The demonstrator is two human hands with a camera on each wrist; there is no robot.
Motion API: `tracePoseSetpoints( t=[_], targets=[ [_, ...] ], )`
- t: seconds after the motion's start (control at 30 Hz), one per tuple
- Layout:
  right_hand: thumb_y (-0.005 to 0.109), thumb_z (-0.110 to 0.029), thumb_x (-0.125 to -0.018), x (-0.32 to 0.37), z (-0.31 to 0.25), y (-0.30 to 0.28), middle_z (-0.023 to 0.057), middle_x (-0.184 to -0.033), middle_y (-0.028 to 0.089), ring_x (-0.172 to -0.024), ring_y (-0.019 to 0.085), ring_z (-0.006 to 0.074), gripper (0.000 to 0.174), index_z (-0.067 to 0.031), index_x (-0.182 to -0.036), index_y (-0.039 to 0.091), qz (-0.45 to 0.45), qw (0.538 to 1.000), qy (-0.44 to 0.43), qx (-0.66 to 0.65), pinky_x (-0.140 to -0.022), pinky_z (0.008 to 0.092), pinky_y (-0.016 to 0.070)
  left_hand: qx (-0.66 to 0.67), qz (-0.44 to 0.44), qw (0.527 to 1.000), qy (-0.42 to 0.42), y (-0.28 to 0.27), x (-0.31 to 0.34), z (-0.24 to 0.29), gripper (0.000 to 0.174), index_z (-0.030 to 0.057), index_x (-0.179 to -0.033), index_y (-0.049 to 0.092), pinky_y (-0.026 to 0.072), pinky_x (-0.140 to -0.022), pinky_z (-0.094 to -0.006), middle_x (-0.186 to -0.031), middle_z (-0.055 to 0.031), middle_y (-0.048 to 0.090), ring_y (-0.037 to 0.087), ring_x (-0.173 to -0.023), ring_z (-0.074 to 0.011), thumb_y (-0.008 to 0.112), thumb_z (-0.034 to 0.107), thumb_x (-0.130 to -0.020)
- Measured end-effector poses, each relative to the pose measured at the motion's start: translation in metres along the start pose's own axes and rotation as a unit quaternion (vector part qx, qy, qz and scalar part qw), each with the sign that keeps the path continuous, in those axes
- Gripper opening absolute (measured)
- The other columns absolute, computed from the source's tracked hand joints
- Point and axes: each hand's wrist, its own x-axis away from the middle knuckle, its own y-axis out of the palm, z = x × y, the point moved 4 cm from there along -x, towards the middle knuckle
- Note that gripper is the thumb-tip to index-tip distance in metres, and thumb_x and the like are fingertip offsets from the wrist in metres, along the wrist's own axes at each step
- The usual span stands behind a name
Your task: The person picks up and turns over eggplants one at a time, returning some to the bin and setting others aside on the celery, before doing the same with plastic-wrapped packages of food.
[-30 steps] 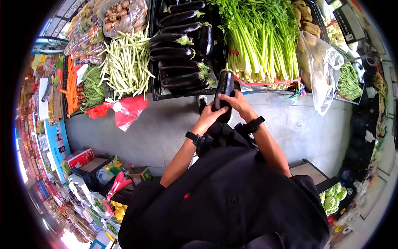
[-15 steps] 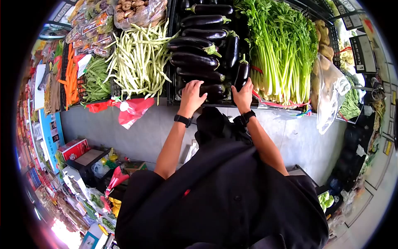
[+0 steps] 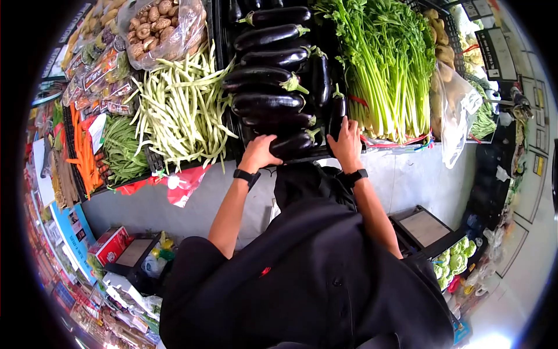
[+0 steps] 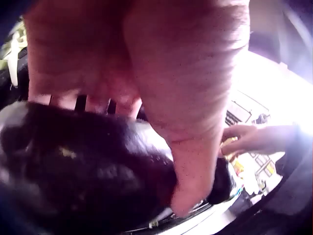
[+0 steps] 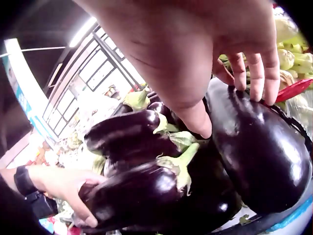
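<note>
In the head view, my left hand (image 3: 258,154) grips the blunt left end of the front eggplant (image 3: 293,144). The right wrist view shows its thumb on the near side of that glossy, dark purple fruit, whose green stem points right. My right hand (image 3: 347,146) holds a second eggplant (image 3: 337,110), which lies lengthwise along the crate's right side, stem away from me. Seen from the right wrist, the thumb is on one side of this eggplant and the fingers on the other. Several more eggplants (image 3: 267,104) lie stacked crosswise behind.
Celery (image 3: 386,93) with red ties stands right of the eggplants, beside potatoes in a clear bag (image 3: 456,119). Pale green beans (image 3: 180,110) lie to the left, with bagged mushrooms (image 3: 154,29) and carrots (image 3: 84,154) beyond. A red bag (image 3: 185,185) hangs off the front edge.
Both hands first held one eggplant over the floor. It then lay in the crate's right side under my right hand. My left hand has moved to the front eggplant's left end.
</note>
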Motion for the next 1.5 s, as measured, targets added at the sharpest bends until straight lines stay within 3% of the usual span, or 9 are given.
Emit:
tracePoseSetpoints(
  t=[0.07,0.3,0.47,0.63,0.77,0.87,1.0,1.23,1.5],
  targets=[
    [0.079,-0.025,-0.075,-0.001,0.002,-0.003,0.0204,-0.122,0.050,-0.113,0.053,0.0392,0.074,0.0012,-0.136,0.044,-0.017,0.999,0.004,-0.037,-0.090,0.0433,0.0509,0.082,-0.104,0.991,-0.017,-0.010,0.003,-0.004,0.074,0.0063,-0.117,0.066,0.0512,-0.092,-0.0420,-0.110,-0.0187,0.068,0.064,-0.104,-0.0372,0.088,0.032,-0.052],
    [0.074,-0.013,-0.083,-0.007,0.002,-0.023,0.0159,-0.105,0.063,-0.091,0.066,0.0296,0.045,-0.0011,-0.123,0.056,-0.044,0.970,-0.084,-0.224,-0.083,0.0393,0.0539,0.289,-0.117,0.947,0.072,-0.047,0.016,0.025,0.077,-0.0016,-0.127,0.059,0.0474,-0.093,-0.0316,-0.111,-0.0097,0.068,0.062,-0.101,-0.0181,0.090,0.025,-0.062],
    [0.061,-0.021,-0.098,-0.001,-0.044,-0.058,0.0129,-0.106,0.068,-0.100,0.067,0.0192,0.036,0.0031,-0.125,0.056,-0.201,0.876,-0.063,-0.433,-0.088,0.0322,0.0529,0.553,-0.149,0.818,0.038,-0.053,-0.004,0.078,0.071,-0.0027,-0.129,0.057,0.0460,-0.096,-0.0302,-0.114,-0.0083,0.065,0.060,-0.104,-0.0154,0.086,0.031,-0.074],
    [0.056,-0.021,-0.102,-0.009,-0.046,-0.058,0.0097,-0.104,0.068,-0.094,0.063,0.0137,0.033,0.0044,-0.124,0.056,-0.134,0.827,-0.019,-0.546,-0.086,0.0284,0.0504,0.697,-0.174,0.695,-0.034,-0.038,-0.022,0.099,0.061,-0.0021,-0.122,0.061,0.0505,-0.086,-0.0282,-0.109,-0.0101,0.067,0.064,-0.094,-0.0145,0.085,0.031,-0.076],
    [0.056,-0.026,-0.102,-0.026,-0.030,-0.048,0.0076,-0.101,0.066,-0.087,0.061,0.0114,0.037,0.0047,-0.122,0.056,-0.103,0.838,0.008,-0.535,-0.080,0.0257,0.0503,0.576,-0.006,0.818,0.003,-0.047,-0.041,0.118,0.051,-0.0024,-0.113,0.066,0.0533,-0.079,-0.0302,-0.097,-0.0100,0.070,0.066,-0.089,-0.0147,0.084,0.027,-0.076],
    [0.058,-0.030,-0.100,-0.038,-0.027,-0.053,0.0072,-0.099,0.066,-0.086,0.060,0.0111,0.039,0.0043,-0.120,0.057,-0.118,0.823,0.066,-0.552,-0.077,0.0257,0.0509,0.525,0.033,0.850,-0.013,-0.046,-0.057,0.128,0.053,-0.0024,-0.113,0.067,0.0534,-0.079,-0.0298,-0.097,-0.0106,0.072,0.067,-0.088,-0.0135,0.085,0.030,-0.075],
    [0.062,-0.041,-0.097,-0.053,-0.022,-0.063,0.0098,-0.099,0.066,-0.086,0.061,0.0140,0.050,0.0052,-0.116,0.059,-0.163,0.843,0.052,-0.510,-0.074,0.0286,0.0524,0.321,0.107,0.941,-0.030,-0.042,-0.076,0.128,0.063,-0.0007,-0.118,0.065,0.0535,-0.086,-0.0364,-0.105,-0.0196,0.072,0.071,-0.097,-0.0284,0.079,0.045,-0.076],
    [0.068,-0.050,-0.089,-0.103,0.006,-0.061,0.0127,-0.096,0.067,-0.083,0.062,0.0163,0.062,0.0069,-0.114,0.062,-0.204,0.871,0.047,-0.445,-0.074,0.0292,0.0507,0.342,0.138,0.929,-0.013,-0.028,-0.119,0.141,0.067,0.0002,-0.123,0.063,0.0521,-0.088,-0.0396,-0.106,-0.0233,0.070,0.068,-0.101,-0.0355,0.073,0.050,-0.080],
    [0.078,-0.041,-0.084,-0.228,-0.016,-0.072,0.0153,-0.110,0.065,-0.097,0.063,0.0196,0.082,0.0105,-0.138,0.043,-0.106,0.827,-0.030,-0.552,-0.084,0.0287,0.0511,0.264,0.221,0.938,0.045,-0.096,-0.225,0.154,0.054,0.0073,-0.126,0.061,0.0521,-0.087,-0.0431,-0.108,-0.0207,0.070,0.067,-0.102,-0.0382,0.065,0.045,-0.088]
  ],
)
